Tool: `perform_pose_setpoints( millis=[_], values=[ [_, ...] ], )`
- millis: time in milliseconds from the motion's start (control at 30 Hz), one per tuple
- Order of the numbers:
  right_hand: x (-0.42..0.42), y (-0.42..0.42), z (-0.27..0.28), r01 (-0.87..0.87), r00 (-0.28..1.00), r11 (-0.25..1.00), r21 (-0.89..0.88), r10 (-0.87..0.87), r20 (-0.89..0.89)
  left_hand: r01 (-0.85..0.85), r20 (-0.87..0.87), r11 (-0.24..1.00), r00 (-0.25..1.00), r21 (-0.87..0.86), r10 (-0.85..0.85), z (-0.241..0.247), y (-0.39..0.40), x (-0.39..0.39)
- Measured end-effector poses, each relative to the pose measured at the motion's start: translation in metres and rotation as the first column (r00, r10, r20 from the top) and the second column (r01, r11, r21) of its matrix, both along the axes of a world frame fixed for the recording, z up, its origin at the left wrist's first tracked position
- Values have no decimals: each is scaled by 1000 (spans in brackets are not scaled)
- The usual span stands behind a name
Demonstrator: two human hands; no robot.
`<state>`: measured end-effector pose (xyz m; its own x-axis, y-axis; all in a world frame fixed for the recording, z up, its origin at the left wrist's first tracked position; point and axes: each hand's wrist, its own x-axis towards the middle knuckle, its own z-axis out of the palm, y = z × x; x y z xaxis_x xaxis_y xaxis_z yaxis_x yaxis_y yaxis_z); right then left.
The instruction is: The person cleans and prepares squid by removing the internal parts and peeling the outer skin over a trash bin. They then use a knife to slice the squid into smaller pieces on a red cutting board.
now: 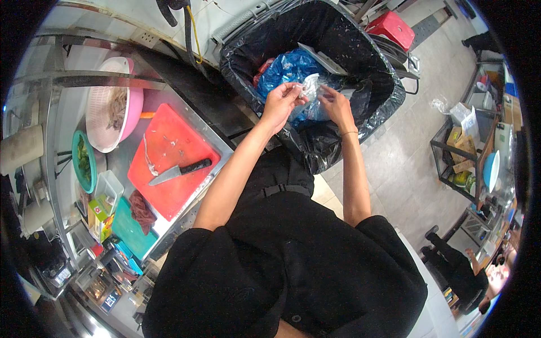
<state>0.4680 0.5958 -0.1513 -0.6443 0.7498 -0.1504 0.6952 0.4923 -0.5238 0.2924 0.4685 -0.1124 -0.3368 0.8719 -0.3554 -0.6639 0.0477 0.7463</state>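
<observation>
Over a large bin lined with a black plastic bag (pixel 321 148), my left hand (pixel 282 105) pinches a crumpled whitish piece (pixel 310 84), perhaps wet film or tissue. My right hand (pixel 337 107) is beside it, fingers bent near some clear film; whether it grips the film I cannot tell. Below the hands in the bin lie a blue plastic bag (pixel 287 69) and a flat light-coloured tray (pixel 323 59). To the left, a knife with a black handle (pixel 195 166) lies on a red cutting board (pixel 165 135), next to pale scraps (pixel 150 162).
Left on the steel counter stand a pink colander (pixel 136 101) with pale strips of food, a green bowl of leaves (pixel 83 156), a brown cloth (pixel 141 211) and a green board (pixel 129 232). A red stool (pixel 391 30) is beyond the bin. Another person (pixel 456 262) stands at lower right.
</observation>
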Motion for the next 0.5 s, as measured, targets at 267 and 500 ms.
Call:
perform_pose_setpoints(
  millis=[267,500],
  values=[
    [-21,-7,68,34,926,999,-22,-23,376,-47,98,989,993,-143,61,0,-4,-2],
    [-111,-4,178,-333,943,925,181,329,51,10,188,1000,982,-2,-10,-19,-20,-15]
  ],
)
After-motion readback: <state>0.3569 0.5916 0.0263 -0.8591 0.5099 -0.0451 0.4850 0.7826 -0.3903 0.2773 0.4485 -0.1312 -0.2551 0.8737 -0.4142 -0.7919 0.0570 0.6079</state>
